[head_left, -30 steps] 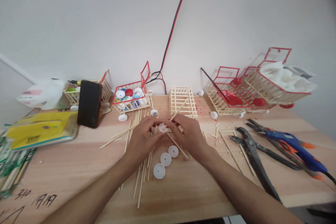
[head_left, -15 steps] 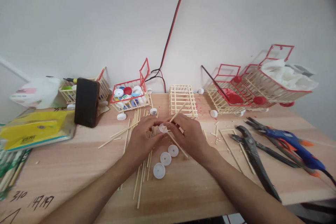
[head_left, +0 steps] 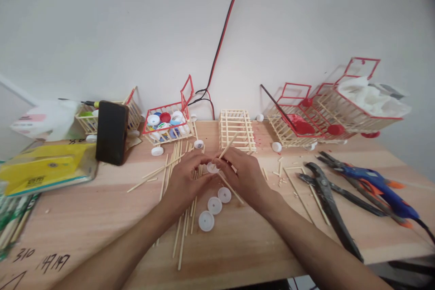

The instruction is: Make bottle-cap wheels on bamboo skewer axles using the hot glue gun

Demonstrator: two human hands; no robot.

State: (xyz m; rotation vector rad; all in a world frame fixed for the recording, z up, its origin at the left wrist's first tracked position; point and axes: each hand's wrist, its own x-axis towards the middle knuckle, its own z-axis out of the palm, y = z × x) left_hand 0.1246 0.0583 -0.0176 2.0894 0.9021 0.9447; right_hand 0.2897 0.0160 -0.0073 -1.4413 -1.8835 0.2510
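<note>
At the centre of the frame, a cap (head_left: 212, 168) is pinched at its rim by the thumb and fingers of the left hand (head_left: 187, 174). A stick (head_left: 227, 146), slanted toward the upper right, is pinched by the right hand (head_left: 246, 173), its lower end held at the cap. Just below, three loose caps (head_left: 214, 205) are laid in a slanting row. Black pliers (head_left: 324, 192) are seen at right.

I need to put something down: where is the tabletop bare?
Bare: left, between the yellow packet, left forearm and loose sticks; in front, between the three white caps and right forearm. Crowded: along the wall, where stick baskets stand, and at right, around the pliers.
</note>
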